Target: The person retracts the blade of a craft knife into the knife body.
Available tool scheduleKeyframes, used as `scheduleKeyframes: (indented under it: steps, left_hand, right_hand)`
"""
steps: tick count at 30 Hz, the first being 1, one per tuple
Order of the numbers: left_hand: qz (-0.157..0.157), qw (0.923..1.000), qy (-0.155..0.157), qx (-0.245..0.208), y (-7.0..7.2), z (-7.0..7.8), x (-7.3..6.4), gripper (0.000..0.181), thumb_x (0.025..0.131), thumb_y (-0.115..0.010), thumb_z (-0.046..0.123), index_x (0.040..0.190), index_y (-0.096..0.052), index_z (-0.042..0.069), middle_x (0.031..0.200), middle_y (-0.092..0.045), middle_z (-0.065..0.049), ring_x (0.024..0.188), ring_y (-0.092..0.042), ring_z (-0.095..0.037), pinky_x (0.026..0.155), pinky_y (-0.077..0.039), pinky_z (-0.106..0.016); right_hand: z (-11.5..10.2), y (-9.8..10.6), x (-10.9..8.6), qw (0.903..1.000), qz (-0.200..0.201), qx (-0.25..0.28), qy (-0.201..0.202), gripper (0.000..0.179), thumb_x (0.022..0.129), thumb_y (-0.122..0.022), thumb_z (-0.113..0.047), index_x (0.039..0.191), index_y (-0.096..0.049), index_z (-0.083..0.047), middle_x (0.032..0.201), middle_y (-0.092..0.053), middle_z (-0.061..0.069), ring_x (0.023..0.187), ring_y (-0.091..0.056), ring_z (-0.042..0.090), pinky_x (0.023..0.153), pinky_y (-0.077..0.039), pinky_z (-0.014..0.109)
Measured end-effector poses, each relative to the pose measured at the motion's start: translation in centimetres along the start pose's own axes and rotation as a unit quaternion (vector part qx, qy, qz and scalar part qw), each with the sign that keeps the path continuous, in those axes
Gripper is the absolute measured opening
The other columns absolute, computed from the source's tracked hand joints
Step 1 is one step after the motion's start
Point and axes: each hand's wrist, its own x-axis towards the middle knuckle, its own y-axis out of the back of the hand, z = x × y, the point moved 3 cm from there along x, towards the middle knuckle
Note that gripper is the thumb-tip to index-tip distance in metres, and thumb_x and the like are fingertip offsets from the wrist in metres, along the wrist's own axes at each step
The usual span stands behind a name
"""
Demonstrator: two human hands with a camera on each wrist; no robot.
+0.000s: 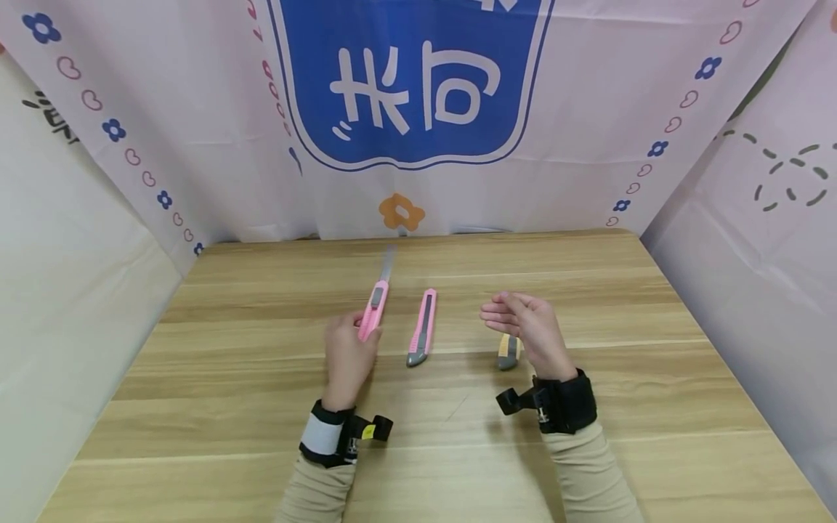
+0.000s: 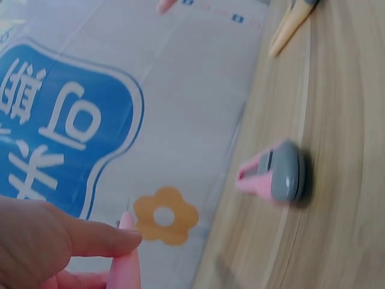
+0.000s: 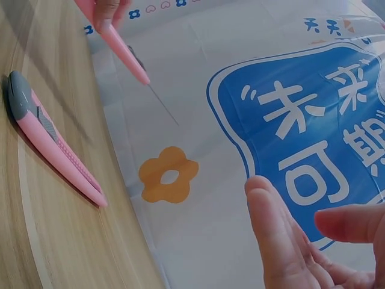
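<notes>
Over the left half of the bench (image 1: 451, 454), the person's left grip (image 1: 349, 356) pinches a pink box cutter (image 1: 373, 312) between thumb and fingers, near its rear end. The cutter is held up off the wood, its long thin blade (image 1: 389, 263) slid out and pointing away from the person; its grey slider (image 1: 377, 297) sits on the upper side. The right grip (image 1: 532, 333) has nothing in it: its fingers are stretched out side by side, the thumb apart from them in the right wrist view, and it hovers over the right part of the bench.

Below that hand lies a yellow box cutter (image 1: 508, 351), partly hidden by it, its grey end turned toward the person. Between the two hands, just beside the held cutter, a second pink cutter (image 1: 423, 325) lies on the wood, grey end nearest the person and its body slanting slightly right as it runs away.

Each wrist wears a black strap with a small mount, above beige sleeves (image 1: 591, 472). Behind the bench hangs a pale cloth (image 1: 196, 109) with a blue badge (image 1: 405, 142) bearing white characters, and an orange flower (image 1: 418, 215) below it.
</notes>
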Motion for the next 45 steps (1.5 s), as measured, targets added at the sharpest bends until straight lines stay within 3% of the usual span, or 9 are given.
scheduleKeyframes:
  steps: [10,16,22,28,35,45]
  left_hand:
    - [-0.017,0.998,-0.057,-0.022,-1.4,3.4,-1.7,0.04,0.08,-0.076,0.01,0.114,-0.064,-0.009,0.098,-0.063,-0.023,0.083,-0.054,-0.027,0.067,-0.043,-0.027]
    - [-0.015,0.9947,-0.101,-0.012,-1.9,5.3,-3.1,0.039,0.079,-0.077,0.008,0.112,-0.065,-0.007,0.098,-0.063,-0.021,0.084,-0.056,-0.025,0.067,-0.049,-0.03]
    - [-0.024,0.9908,-0.133,-0.012,-2.7,6.3,-4.1,0.041,0.078,-0.079,0.012,0.111,-0.065,-0.006,0.096,-0.063,-0.018,0.081,-0.055,-0.023,0.065,-0.046,-0.027]
    - [-0.043,0.9887,-0.141,-0.025,-3.5,6.8,-4.8,0.041,0.077,-0.08,0.013,0.112,-0.065,-0.003,0.093,-0.061,-0.013,0.077,-0.048,-0.016,0.061,-0.038,-0.019]
    - [-0.038,0.9863,-0.157,-0.035,-3.8,7.2,-5.5,0.041,0.076,-0.08,0.012,0.112,-0.065,-0.001,0.097,-0.063,-0.013,0.079,-0.05,-0.016,0.063,-0.042,-0.021]
    - [-0.043,0.9869,-0.149,-0.044,-4.0,7.4,-5.9,0.045,0.076,-0.081,0.015,0.115,-0.065,-0.001,0.097,-0.062,-0.012,0.08,-0.051,-0.016,0.063,-0.041,-0.017]
  right_hand:
    - [0.5,-0.7,0.2,0.9999,0.006,-0.014,-0.006,0.036,0.101,-0.05,-0.02,0.117,-0.054,0.012,0.08,-0.073,-0.007,0.078,-0.073,0.006,0.077,-0.062,0.022]
    - [0.8,-1.5,0.1,0.9998,-0.012,-0.017,0.006,0.039,0.099,-0.053,-0.019,0.121,-0.052,0.014,0.081,-0.074,-0.007,0.081,-0.074,0.008,0.08,-0.062,0.025]
    - [1.1,-2.2,0.1,0.9996,-0.019,-0.018,0.002,0.036,0.098,-0.055,-0.017,0.12,-0.054,0.011,0.081,-0.074,-0.007,0.081,-0.074,0.01,0.08,-0.062,0.025]
    - [1.1,-2.5,0.1,0.9995,-0.022,-0.022,-0.002,0.039,0.098,-0.054,-0.016,0.124,-0.052,0.014,0.083,-0.074,-0.005,0.078,-0.073,0.006,0.08,-0.062,0.024]
    - [1.2,-3.2,0.0,0.999,-0.039,-0.02,0.002,0.039,0.099,-0.051,-0.012,0.125,-0.051,0.017,0.083,-0.072,-0.005,0.076,-0.072,0.006,0.079,-0.062,0.025]
    - [1.5,-3.4,-0.1,0.999,-0.041,-0.02,0.0,0.041,0.093,-0.058,-0.004,0.126,-0.05,0.019,0.081,-0.073,-0.009,0.073,-0.072,0.004,0.073,-0.062,0.022]
